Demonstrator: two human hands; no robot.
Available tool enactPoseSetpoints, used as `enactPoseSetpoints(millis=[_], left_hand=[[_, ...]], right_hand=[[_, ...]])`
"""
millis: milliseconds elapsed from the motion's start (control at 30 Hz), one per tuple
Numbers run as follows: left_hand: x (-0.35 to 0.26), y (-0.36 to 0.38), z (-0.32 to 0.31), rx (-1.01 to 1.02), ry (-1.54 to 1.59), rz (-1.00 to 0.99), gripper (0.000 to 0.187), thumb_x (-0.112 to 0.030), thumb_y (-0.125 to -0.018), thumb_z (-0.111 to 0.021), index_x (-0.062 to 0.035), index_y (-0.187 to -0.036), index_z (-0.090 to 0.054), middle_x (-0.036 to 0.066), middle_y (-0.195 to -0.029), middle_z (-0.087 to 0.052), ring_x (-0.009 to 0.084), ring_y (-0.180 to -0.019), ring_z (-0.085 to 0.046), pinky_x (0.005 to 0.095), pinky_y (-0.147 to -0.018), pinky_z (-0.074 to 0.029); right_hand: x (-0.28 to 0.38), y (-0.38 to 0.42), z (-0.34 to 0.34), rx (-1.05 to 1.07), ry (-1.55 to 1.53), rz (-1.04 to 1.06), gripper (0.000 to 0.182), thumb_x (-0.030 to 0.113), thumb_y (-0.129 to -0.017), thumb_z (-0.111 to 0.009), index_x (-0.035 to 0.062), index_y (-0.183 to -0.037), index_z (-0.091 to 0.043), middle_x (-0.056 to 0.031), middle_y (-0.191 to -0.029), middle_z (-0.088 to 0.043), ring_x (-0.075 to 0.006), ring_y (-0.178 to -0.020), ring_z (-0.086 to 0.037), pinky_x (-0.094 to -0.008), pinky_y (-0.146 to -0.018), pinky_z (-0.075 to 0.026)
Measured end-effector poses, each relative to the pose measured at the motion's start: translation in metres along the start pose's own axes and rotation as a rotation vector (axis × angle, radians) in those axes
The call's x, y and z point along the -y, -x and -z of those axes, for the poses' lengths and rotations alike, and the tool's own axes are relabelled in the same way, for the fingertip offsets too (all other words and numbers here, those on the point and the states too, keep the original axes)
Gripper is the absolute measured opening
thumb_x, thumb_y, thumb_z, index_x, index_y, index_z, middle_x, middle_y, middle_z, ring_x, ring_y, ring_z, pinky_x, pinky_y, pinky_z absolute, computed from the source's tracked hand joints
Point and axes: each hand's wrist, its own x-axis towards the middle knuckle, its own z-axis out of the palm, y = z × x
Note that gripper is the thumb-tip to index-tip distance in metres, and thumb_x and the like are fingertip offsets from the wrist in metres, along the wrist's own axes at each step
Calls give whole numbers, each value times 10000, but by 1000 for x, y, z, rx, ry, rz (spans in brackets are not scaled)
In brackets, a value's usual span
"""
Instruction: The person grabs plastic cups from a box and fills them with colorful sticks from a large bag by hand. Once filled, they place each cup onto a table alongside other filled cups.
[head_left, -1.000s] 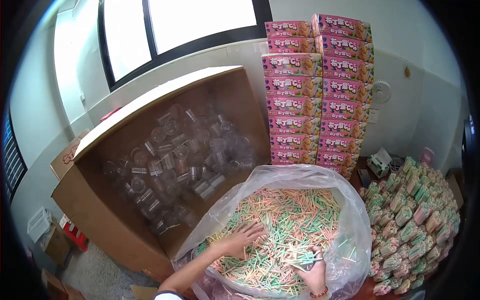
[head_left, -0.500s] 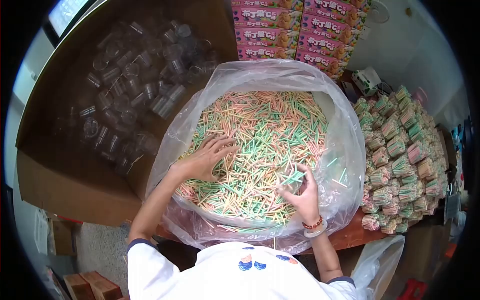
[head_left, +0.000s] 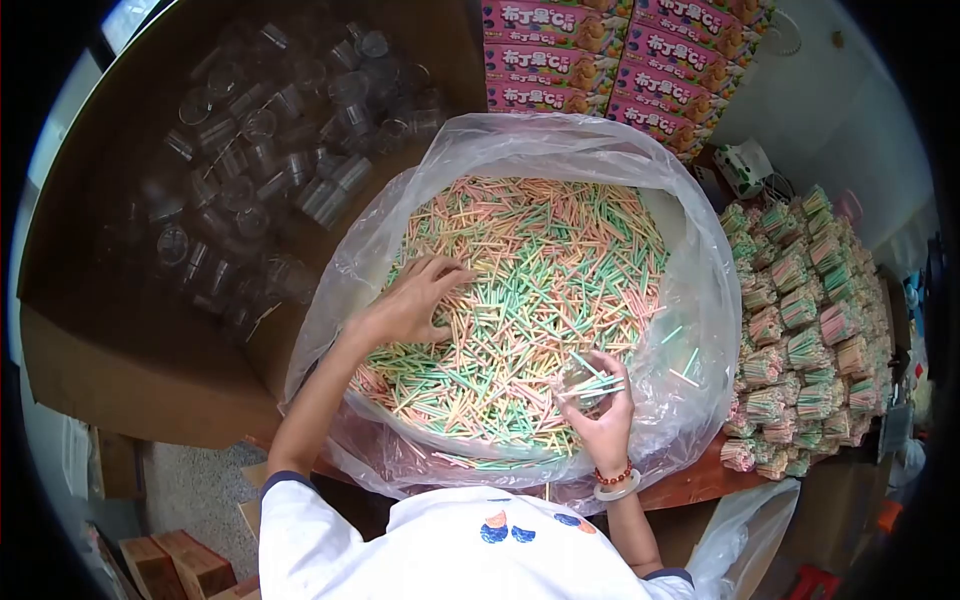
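White walls close in a cramped storeroom, where a reddish wooden bench [head_left: 690, 487] carries a big clear plastic bag [head_left: 700, 300] heaped with thin pastel sticks [head_left: 530, 270] in green, pink and yellow. Behind the bag stands a stack of pink cartons [head_left: 610, 60] printed with large Chinese characters in white and a picture of snacks; the writing is too small and bent by the lens to read surely. To the left a large brown cardboard box [head_left: 90, 330] lies open, full of clear plastic cups [head_left: 260, 170]. On the right side of the bench, rows of bundled sticks [head_left: 810, 330] stand packed close together.

The person, in a white shirt with small coloured marks, leans over the bag with both arms stretched into it. The left hand [head_left: 412, 302] lies palm-down on the heap at its left side, fingers spread and slightly curled over the sticks, its grip apart and closed on nothing. The right hand [head_left: 600, 405], with a red bead bracelet and a pale bangle at the wrist, sits near the front right of the heap, its grip clamped on a small clear cup [head_left: 585, 383] that holds several sticks lying across its mouth.
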Motion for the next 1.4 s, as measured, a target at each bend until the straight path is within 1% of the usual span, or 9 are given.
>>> enactPoseSetpoints(millis=[200, 367, 533, 667, 767, 967, 1000, 1233, 1400], left_hand=[[3, 7, 17, 88, -225, -16, 1215, -248, -670, -892, -199, -1653, -180, 118, -1657, -283, 366, -1555, -234, 559, -1304, -155], [23, -24, 1, 19, -203, -85, 1033, -215, -588, -921, -124, -1491, -428, 123, -1585, -390, 321, -1533, -289, 521, -1301, -191], [19, 2, -37, -188, -265, -87, 555, -71, -689, -847, -29, -1190, -611, 150, -1157, -650, 357, -1125, -605, 486, -1023, -448], [-17, 13, -31, -435, 140, 50, 496, -147, -764, -863, -33, -1145, -567, 177, -985, -701, 380, -947, -684, 473, -886, -516], [-37, 16, -49, -515, 616, 162, 488, -224, -874, -822, -21, -1251, -588, 121, -1109, -735, 213, -973, -722, 347, -859, -545], [-100, 5, -48, -469, 1644, 370, 373, -195, -1065, -599, 16, -1371, -627, 99, -1299, -695, 161, -1179, -651, 312, -996, -508], [-105, 2, -46, -456, 1665, 406, 355, -154, -1086, -528, -2, -1406, -545, 156, -1311, -669, 220, -1202, -659, 403, -1020, -545], [-141, -9, -62, -386, 1396, 113, 484, -225, -1036, -648, 25, -1433, -529, 161, -1430, -618, 259, -1406, -516, 413, -1185, -391], [-128, -4, -43, -237, 1207, 22, 788, -512, -938, -703, -35, -1520, -471, 159, -1568, -470, 262, -1451, -450, 436, -1206, -342]], right_hand=[[4, -2, 3, 9, -104, -57, 725, -16, -760, -860, 24, -1391, -505, -121, -1328, -595, -215, -1205, -619, -351, -1019, -535], [5, -15, -7, -70, -41, 143, 707, -46, -774, -839, 6, -1392, -498, -128, -1356, -584, -210, -1201, -615, -352, -1026, -525], [10, 4, -6, -5, -56, 6, 738, -51, -753, -849, 12, -1398, -497, -95, -1300, -589, -193, -1198, -625, -331, -997, -542], [10, -3, -16, 125, -7, -33, 729, 47, -760, -881, 26, -1391, -518, -103, -1285, -619, -193, -1149, -644, -335, -981, -541], [5, -18, -32, 73, -45, 12, 709, 144, -692, -932, 44, -1317, -612, -128, -1212, -659, -234, -1074, -669, -362, -934, -539], [12, -34, -39, 150, 212, 124, 711, 78, -709, -922, 19, -1331, -582, -86, -1238, -644, -168, -1128, -635, -324, -955, -533], [14, -34, -41, 122, 238, 154, 711, 73, -699, -919, 23, -1326, -588, -88, -1234, -646, -184, -1132, -633, -331, -957, -527], [21, -23, -53, -8, 336, 283, 678, 113, -656, -905, 12, -1250, -594, -151, -1159, -641, -329, -1086, -658, -427, -908, -541], [36, -19, -47, 33, 313, 201, 779, 81, -635, -901, -11, -1331, -562, -150, -1184, -675, -301, -1113, -675, -394, -948, -531]])
